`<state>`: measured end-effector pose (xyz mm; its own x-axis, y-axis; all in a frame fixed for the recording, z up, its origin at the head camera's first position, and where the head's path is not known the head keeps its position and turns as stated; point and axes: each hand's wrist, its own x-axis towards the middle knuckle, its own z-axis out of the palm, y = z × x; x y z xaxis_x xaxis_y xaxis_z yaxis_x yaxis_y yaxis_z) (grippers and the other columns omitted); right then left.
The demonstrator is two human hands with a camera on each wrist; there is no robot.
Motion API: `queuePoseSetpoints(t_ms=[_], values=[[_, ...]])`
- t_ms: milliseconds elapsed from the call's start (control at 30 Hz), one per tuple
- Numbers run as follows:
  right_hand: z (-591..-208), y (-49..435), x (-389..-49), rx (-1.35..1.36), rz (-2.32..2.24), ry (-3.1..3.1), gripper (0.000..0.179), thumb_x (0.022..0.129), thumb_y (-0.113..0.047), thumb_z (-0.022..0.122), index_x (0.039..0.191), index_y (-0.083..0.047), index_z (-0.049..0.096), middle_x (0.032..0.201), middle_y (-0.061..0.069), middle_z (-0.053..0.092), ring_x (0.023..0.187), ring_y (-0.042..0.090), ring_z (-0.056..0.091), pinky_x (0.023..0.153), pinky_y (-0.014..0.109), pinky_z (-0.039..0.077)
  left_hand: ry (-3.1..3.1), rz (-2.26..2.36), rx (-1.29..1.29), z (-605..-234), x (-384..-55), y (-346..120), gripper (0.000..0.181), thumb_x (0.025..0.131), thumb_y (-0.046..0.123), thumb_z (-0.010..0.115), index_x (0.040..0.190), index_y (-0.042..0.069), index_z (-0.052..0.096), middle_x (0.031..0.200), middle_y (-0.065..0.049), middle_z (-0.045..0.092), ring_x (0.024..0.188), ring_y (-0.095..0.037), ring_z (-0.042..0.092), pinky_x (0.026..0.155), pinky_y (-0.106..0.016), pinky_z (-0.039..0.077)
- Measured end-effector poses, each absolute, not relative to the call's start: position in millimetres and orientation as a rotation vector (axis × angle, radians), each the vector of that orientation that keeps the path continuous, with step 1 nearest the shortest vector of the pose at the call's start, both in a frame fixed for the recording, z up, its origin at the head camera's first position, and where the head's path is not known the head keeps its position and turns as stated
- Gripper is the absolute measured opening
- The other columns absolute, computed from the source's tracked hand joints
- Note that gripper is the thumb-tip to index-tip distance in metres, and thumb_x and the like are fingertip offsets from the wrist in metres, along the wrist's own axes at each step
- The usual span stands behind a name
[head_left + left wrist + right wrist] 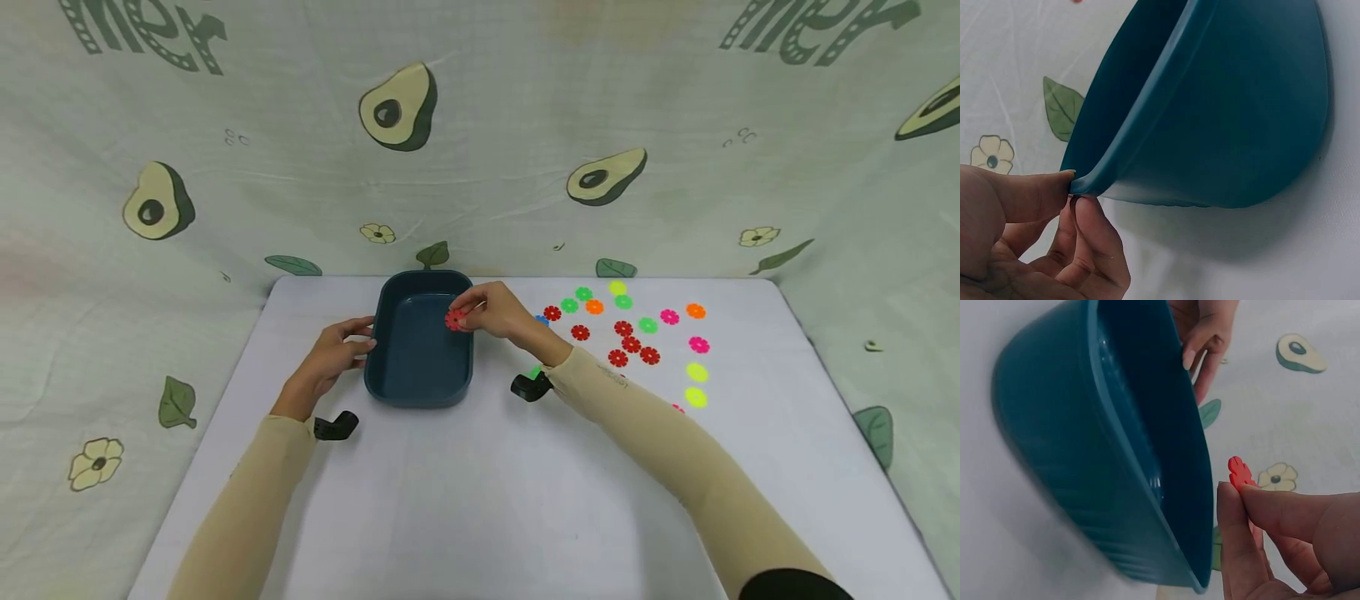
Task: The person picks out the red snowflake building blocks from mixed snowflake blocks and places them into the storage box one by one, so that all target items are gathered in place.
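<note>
A dark teal plastic basin [420, 358] stands on the table, and no discs show on the visible part of its floor. My left hand [330, 358] is at its left side; in the left wrist view, thumb and fingers pinch the basin's rim [1147, 103]. Over the basin's right edge, my right hand [495, 310] holds a red, flower-shaped disc [453, 320]. The right wrist view shows this red disc [1239, 471] pinched between thumb and fingertips, just outside and above the rim there.
Several notched discs lie loose to the right: red ones [632, 344], green ones [648, 326], yellow ones [697, 372], orange ones [696, 311] and pink ones [699, 345]. A blue disc [542, 319] is partly hidden by the right wrist. Behind the white table [450, 500] hangs avocado-printed cloth [495, 125].
</note>
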<state>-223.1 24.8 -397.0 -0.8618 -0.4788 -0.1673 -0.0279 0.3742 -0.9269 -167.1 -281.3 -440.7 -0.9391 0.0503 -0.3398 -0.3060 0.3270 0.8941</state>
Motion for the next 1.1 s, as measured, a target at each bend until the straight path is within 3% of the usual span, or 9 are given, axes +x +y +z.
queuePoseSetpoints(t_ms=[100,267,400,600,1100], values=[[-398,15,-226,-0.426,-1.501,2.21,0.032,0.092,0.01,0.066,0.122,0.004,0.074,0.114,0.018,0.071,0.09,0.022,0.069,0.091,0.046,0.058,2.29,1.648,-0.236,-441,-167,-281,0.06,0.108,0.003,0.055,0.164,0.001,0.035,0.147,-0.022,0.043,0.096,-0.01,0.054,0.075,-0.022,0.055],[-397,0,-231,-0.41,-1.485,2.235,0.031,0.09,0.011,0.07,0.12,0.003,0.076,0.113,0.019,0.073,0.095,0.023,0.068,0.081,0.029,0.057,2.286,1.652,-0.252,-440,-167,-278,0.059,0.107,0.003,0.057,0.163,0.003,0.038,0.148,-0.022,0.043,0.097,-0.012,0.055,0.075,-0.021,0.054],[-397,-14,-235,-0.403,-1.482,2.253,0.03,0.089,0.011,0.073,0.118,0.003,0.076,0.111,0.018,0.072,0.098,0.023,0.066,0.077,0.024,0.054,2.283,1.652,-0.266,-438,-165,-277,0.058,0.108,0.003,0.057,0.163,0.003,0.039,0.147,-0.021,0.043,0.098,-0.012,0.055,0.076,-0.021,0.054],[-400,-34,-243,-0.379,-1.481,2.249,0.03,0.089,0.013,0.075,0.118,0.004,0.076,0.109,0.018,0.072,0.097,0.023,0.067,0.08,0.026,0.058,2.284,1.658,-0.272,-437,-164,-277,0.058,0.107,0.003,0.057,0.162,0.001,0.038,0.146,-0.022,0.044,0.097,-0.012,0.055,0.075,-0.021,0.055],[-415,-63,-259,-0.347,-1.39,2.32,0.032,0.087,0.014,0.074,0.115,0.001,0.078,0.105,0.015,0.073,0.094,0.026,0.067,0.079,0.03,0.057,2.287,1.668,-0.287,-439,-164,-278,0.058,0.107,0.003,0.057,0.162,0.003,0.04,0.148,-0.023,0.043,0.103,-0.016,0.054,0.077,-0.021,0.054]])
